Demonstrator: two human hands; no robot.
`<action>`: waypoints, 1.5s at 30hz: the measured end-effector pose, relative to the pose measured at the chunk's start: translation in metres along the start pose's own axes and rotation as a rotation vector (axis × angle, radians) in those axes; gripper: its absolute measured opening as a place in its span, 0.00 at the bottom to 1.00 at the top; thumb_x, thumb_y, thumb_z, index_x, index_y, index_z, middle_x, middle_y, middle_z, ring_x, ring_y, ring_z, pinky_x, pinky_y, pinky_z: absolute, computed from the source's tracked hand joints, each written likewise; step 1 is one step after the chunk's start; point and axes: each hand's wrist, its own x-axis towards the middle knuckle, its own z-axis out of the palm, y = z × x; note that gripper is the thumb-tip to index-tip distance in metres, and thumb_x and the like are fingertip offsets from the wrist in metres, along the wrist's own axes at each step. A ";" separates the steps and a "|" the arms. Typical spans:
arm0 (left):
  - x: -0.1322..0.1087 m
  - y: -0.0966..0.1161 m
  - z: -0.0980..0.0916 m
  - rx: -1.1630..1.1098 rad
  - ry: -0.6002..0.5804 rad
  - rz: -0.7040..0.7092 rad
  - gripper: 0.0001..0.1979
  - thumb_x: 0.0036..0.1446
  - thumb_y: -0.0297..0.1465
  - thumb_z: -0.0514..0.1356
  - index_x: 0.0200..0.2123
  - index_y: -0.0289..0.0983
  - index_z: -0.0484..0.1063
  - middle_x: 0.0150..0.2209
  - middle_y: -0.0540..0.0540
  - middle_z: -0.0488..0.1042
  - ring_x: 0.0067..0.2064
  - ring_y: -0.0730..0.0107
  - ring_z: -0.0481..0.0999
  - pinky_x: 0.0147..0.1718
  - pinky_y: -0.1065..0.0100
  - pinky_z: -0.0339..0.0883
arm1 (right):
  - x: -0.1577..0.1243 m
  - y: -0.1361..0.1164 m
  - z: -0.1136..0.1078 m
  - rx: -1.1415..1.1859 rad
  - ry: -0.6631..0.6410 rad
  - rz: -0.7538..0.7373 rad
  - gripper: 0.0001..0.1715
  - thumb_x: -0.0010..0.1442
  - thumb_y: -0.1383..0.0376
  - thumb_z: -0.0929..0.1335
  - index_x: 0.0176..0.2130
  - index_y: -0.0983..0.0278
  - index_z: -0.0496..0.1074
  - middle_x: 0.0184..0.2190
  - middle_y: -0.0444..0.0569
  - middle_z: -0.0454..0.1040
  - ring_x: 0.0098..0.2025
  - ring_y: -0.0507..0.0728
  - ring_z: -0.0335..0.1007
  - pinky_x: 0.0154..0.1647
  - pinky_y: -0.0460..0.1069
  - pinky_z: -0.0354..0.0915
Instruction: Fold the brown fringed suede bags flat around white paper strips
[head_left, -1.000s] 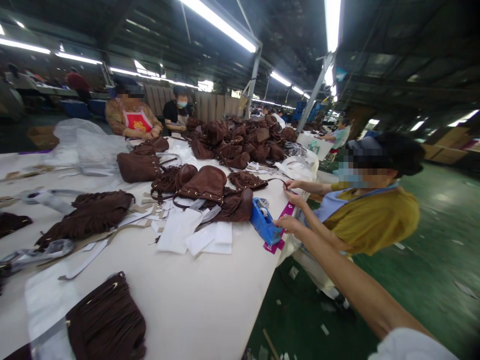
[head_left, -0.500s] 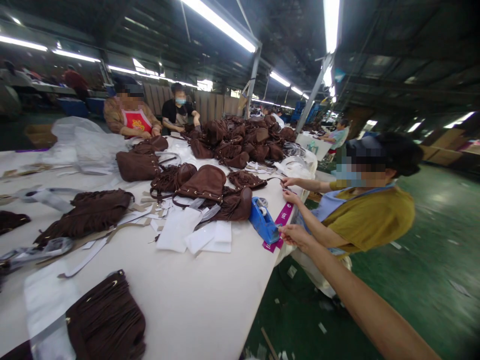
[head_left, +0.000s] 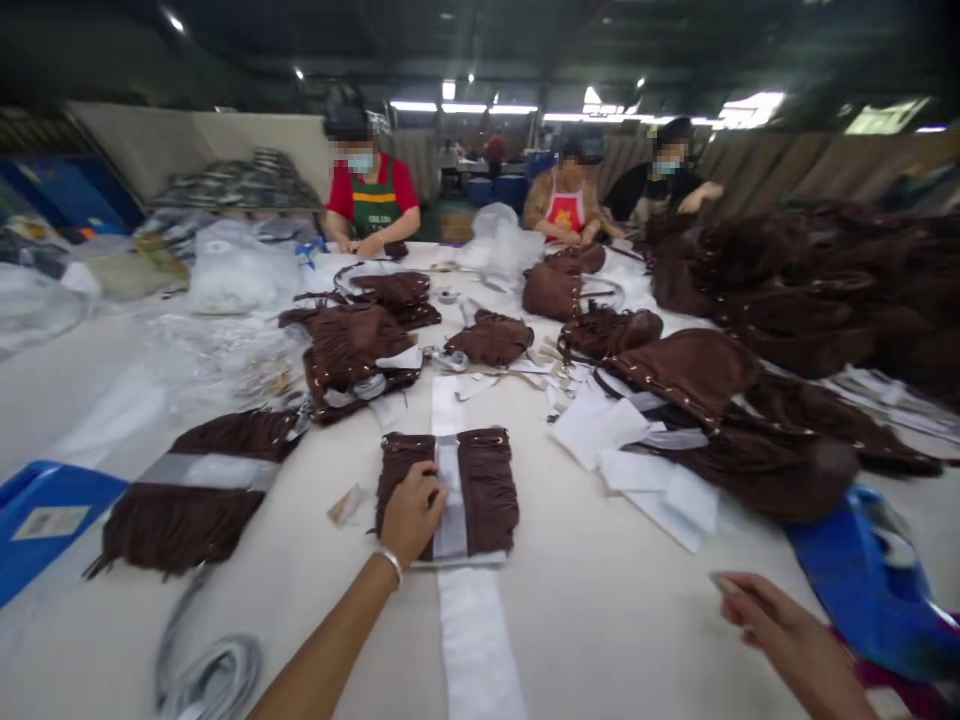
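A dark brown fringed bag lies flat in front of me, with a translucent wrap around its middle. My left hand rests on the bag with fingers curled at the wrap's left edge, pressing it down. Under the bag runs a long white strip, out towards me. To the right, my right hand is above the table, thumb and fingers pinched on what looks like a small piece of tape, blurred by motion. Beside that hand stands a blue tape dispenser.
Left of me lies another wrapped fringed bag, near a blue object and a coiled grey strap. White sheets and more brown bags are ahead right. Several co-workers sit across the table, one in a green apron.
The view has swung left, from the co-worker at the right to the bag before me. My right hand has come away from the tape dispenser. My left hand is now in view on the bag.
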 end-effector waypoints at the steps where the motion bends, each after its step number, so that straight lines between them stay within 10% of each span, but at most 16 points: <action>1: 0.000 -0.002 0.000 -0.003 0.002 -0.005 0.08 0.61 0.31 0.57 0.30 0.38 0.72 0.52 0.47 0.69 0.43 0.70 0.74 0.45 0.64 0.69 | -0.004 -0.014 0.024 0.040 -0.121 -0.029 0.16 0.46 0.48 0.70 0.30 0.56 0.74 0.21 0.48 0.72 0.25 0.59 0.70 0.23 0.53 0.66; 6: 0.002 0.003 0.005 -0.064 -0.011 0.032 0.06 0.59 0.28 0.57 0.31 0.39 0.71 0.53 0.47 0.68 0.47 0.66 0.73 0.47 0.63 0.67 | -0.031 -0.117 0.176 0.226 -0.674 -0.163 0.15 0.57 0.54 0.65 0.38 0.61 0.70 0.23 0.43 0.72 0.26 0.52 0.68 0.21 0.44 0.61; 12: -0.001 -0.009 0.002 -0.120 -0.026 0.053 0.06 0.58 0.26 0.55 0.32 0.39 0.72 0.54 0.45 0.67 0.51 0.64 0.71 0.48 0.61 0.65 | -0.023 -0.156 0.276 -0.078 -0.623 -0.142 0.06 0.59 0.68 0.61 0.36 0.63 0.68 0.23 0.42 0.74 0.22 0.48 0.69 0.19 0.41 0.58; 19: -0.001 -0.014 0.003 -0.119 -0.049 0.051 0.07 0.58 0.25 0.54 0.32 0.38 0.72 0.56 0.44 0.66 0.51 0.63 0.71 0.48 0.60 0.63 | -0.025 -0.161 0.289 -0.374 -0.473 -0.126 0.03 0.57 0.68 0.66 0.32 0.62 0.72 0.21 0.41 0.74 0.19 0.48 0.68 0.23 0.42 0.58; 28: 0.003 -0.012 0.002 -0.048 -0.084 -0.027 0.11 0.61 0.30 0.53 0.33 0.37 0.75 0.53 0.44 0.68 0.49 0.63 0.72 0.47 0.63 0.64 | -0.045 -0.175 0.298 -0.634 -0.286 -0.140 0.13 0.52 0.69 0.69 0.40 0.60 0.72 0.30 0.47 0.78 0.38 0.57 0.76 0.35 0.46 0.64; 37: 0.011 -0.002 0.003 0.056 -0.124 -0.134 0.07 0.59 0.30 0.58 0.41 0.35 0.70 0.46 0.41 0.69 0.47 0.60 0.72 0.42 0.64 0.64 | -0.036 -0.172 0.299 -0.715 -0.394 -0.080 0.17 0.60 0.59 0.66 0.45 0.68 0.69 0.22 0.49 0.77 0.19 0.54 0.72 0.21 0.46 0.64; 45: 0.010 0.003 0.000 0.107 -0.163 -0.146 0.09 0.60 0.32 0.58 0.43 0.36 0.67 0.49 0.41 0.67 0.50 0.61 0.70 0.44 0.64 0.62 | -0.046 -0.169 0.267 -0.880 -0.395 -0.290 0.13 0.57 0.58 0.70 0.39 0.63 0.71 0.36 0.53 0.79 0.39 0.59 0.76 0.33 0.47 0.64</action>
